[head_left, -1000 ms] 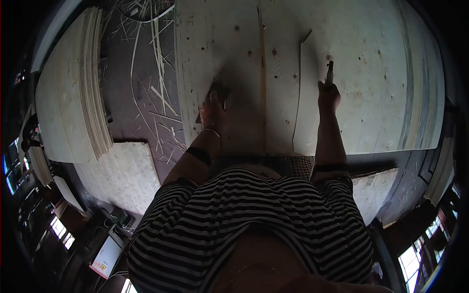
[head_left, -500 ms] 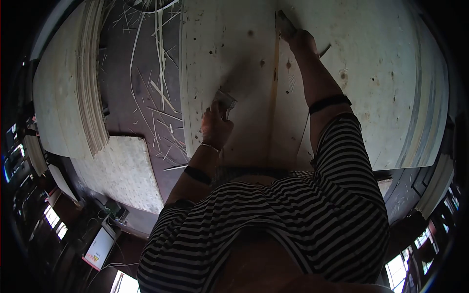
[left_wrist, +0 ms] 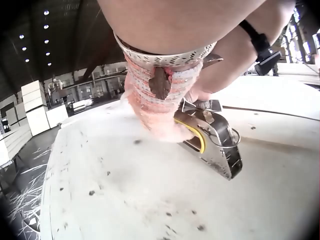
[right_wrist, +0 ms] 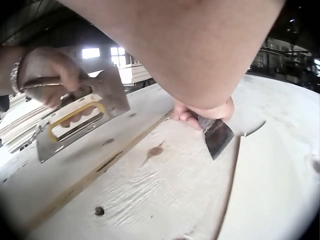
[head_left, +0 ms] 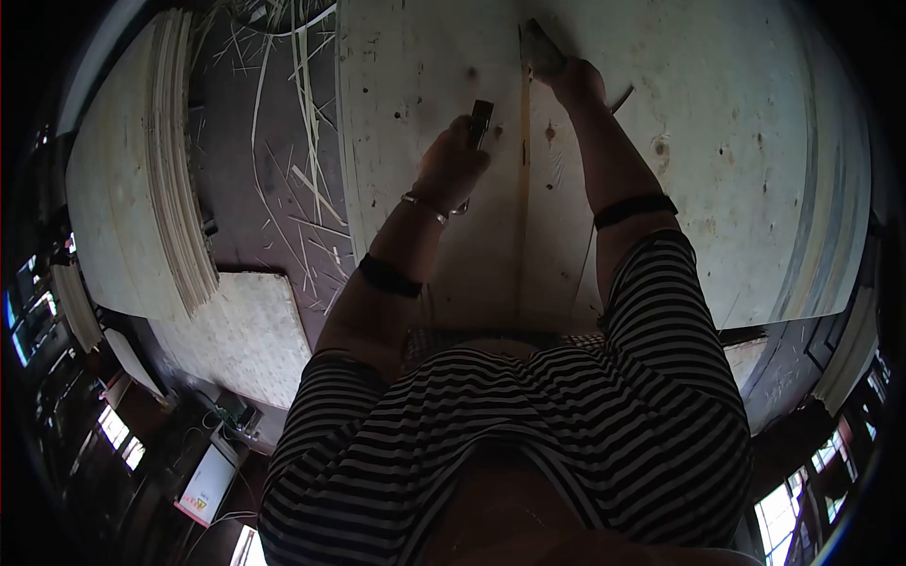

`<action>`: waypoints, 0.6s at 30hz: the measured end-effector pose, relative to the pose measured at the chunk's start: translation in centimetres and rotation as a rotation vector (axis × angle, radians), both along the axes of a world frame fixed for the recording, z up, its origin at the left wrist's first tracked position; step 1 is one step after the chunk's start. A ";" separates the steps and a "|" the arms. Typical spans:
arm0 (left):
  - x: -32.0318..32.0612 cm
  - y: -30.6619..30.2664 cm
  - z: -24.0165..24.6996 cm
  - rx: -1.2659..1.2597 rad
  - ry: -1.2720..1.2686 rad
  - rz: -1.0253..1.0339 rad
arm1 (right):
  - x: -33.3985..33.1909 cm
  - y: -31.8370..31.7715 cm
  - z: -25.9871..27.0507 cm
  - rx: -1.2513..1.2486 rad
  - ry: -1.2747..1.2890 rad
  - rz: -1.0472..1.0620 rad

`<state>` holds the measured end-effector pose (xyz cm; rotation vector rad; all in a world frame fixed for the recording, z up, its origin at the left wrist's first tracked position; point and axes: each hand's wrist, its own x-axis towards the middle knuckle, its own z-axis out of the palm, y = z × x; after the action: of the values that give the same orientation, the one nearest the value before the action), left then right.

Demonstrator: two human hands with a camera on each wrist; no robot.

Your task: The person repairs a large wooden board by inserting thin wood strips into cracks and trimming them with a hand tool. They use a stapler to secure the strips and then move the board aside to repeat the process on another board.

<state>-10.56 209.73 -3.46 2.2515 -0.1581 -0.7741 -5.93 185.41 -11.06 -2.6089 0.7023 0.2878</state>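
Note:
My left hand (head_left: 451, 162) grips a metal staple gun (right_wrist: 75, 120) by its yellow-lined handle. In the right wrist view the tool stands tilted over the wood sheet, left of a brown seam (right_wrist: 100, 172). My right hand (head_left: 579, 83) holds a flat scraper blade (right_wrist: 219, 140), its handle hidden in the fist. It is farther out than the left hand, with the blade close by the far end of the seam in the head view. Under both hands lies the large pale, knotty wood sheet (head_left: 425, 245).
A raised veneer edge (right_wrist: 235, 175) with a curled sliver (right_wrist: 256, 129) runs right of the right hand. To the left, wood strips (head_left: 302, 113) litter the dark floor, beside a stack of sheets (head_left: 170, 170). A white box (head_left: 208, 486) is at lower left.
The right hand has swung from the right side of the sheet over to the seam, then stayed there. The left hand has moved forward and right with the staple gun, turning it.

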 end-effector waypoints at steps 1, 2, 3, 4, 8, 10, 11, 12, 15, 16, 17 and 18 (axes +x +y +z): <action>1.1 -1.2 0.0 0.010 0.046 -0.038 | -0.1 -0.2 -0.2 0.004 0.001 -0.006; 2.0 -2.2 -0.2 0.014 0.045 -0.045 | -0.1 -0.5 -0.4 0.063 0.005 -0.002; 2.9 -3.2 -0.6 0.011 0.051 -0.066 | -0.1 -0.8 -0.5 0.123 0.008 0.001; 3.6 -4.0 -0.7 0.010 0.058 -0.087 | -0.1 -1.1 -0.9 0.129 0.006 -0.006; 5.0 -6.7 -1.2 0.050 0.031 -0.187 | -0.1 -1.7 -1.9 0.167 -0.043 -0.024; 5.2 -7.6 -1.6 0.107 -0.009 -0.248 | -0.2 -1.8 -2.0 0.175 -0.037 -0.041; 5.3 -7.8 -1.8 0.111 -0.006 -0.253 | -0.2 -1.9 -1.9 0.211 -0.032 -0.035; 5.4 -8.1 -1.8 0.139 -0.033 -0.268 | -0.1 -2.1 -1.9 0.246 -0.026 -0.029; 5.4 -8.8 -1.8 0.182 -0.062 -0.264 | -0.4 -2.0 -2.2 0.152 -0.124 -0.004; 5.2 -8.7 -2.0 0.196 -0.073 -0.243 | -0.1 -2.2 -2.7 0.165 -0.105 -0.003; 4.7 -8.8 -2.3 0.209 -0.048 -0.243 | 0.0 -2.4 -3.3 0.172 -0.100 0.004; 4.3 -9.0 -2.8 0.207 -0.108 -0.189 | -0.2 -2.4 -3.1 0.185 -0.102 0.005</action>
<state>-6.31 200.78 -6.28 2.5030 -0.3605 -0.7985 -6.14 183.02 -14.17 -2.4313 0.6044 0.2092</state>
